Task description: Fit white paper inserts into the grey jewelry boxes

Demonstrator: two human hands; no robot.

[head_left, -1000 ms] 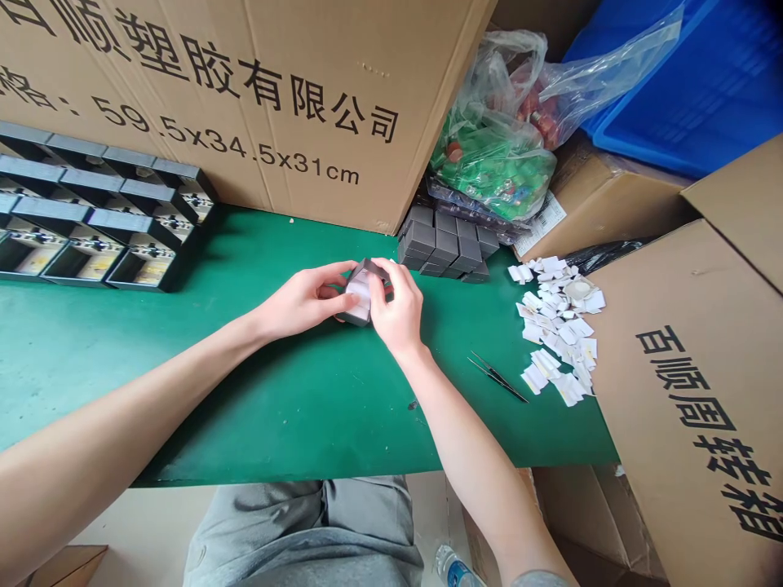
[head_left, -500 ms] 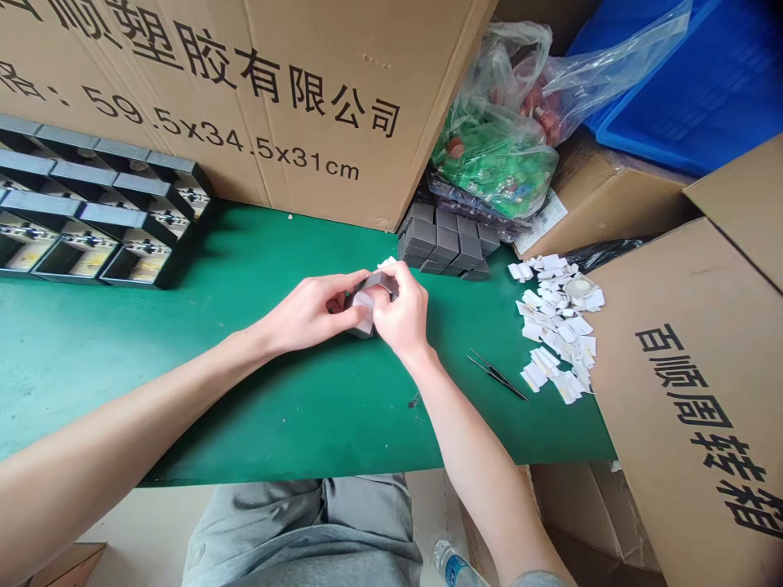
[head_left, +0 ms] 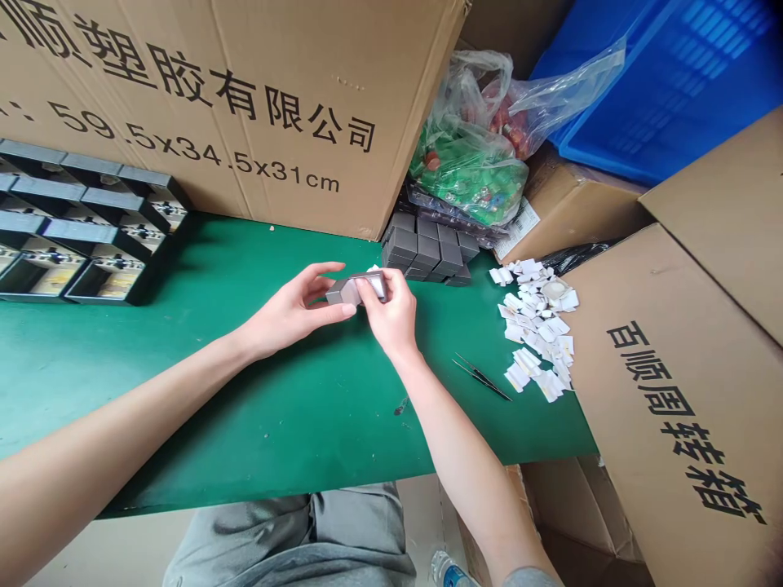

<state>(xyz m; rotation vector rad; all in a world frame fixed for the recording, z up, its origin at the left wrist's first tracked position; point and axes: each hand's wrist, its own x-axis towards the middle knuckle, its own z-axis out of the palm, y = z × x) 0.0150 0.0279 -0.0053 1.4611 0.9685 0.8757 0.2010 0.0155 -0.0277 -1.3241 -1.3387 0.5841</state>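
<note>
A small grey ring box (head_left: 342, 291) with a pale insert is held up over the green table, its lid tipped open. My right hand (head_left: 391, 314) grips it by the lid side, thumb pressed at the inside. Around the box's left end curls my left hand (head_left: 297, 310); its thumb lies along the lower edge, the index finger is lifted off, and the other fingertips are partly hidden behind the box. Just behind the hands stands a stack of closed grey boxes (head_left: 428, 249). Black tweezers (head_left: 483, 379) lie on the table to the right of my right forearm.
White insert pieces (head_left: 538, 326) lie heaped at the right, against a cardboard carton (head_left: 661, 391). Open dark boxes (head_left: 91, 224) stand in rows at the left. A large carton (head_left: 245, 106), plastic bags (head_left: 471, 155) and a blue crate (head_left: 661, 98) border the table's back.
The ring box has turned between my hands and now lies more level. My left index finger has come off it. The view has swung slightly to the right.
</note>
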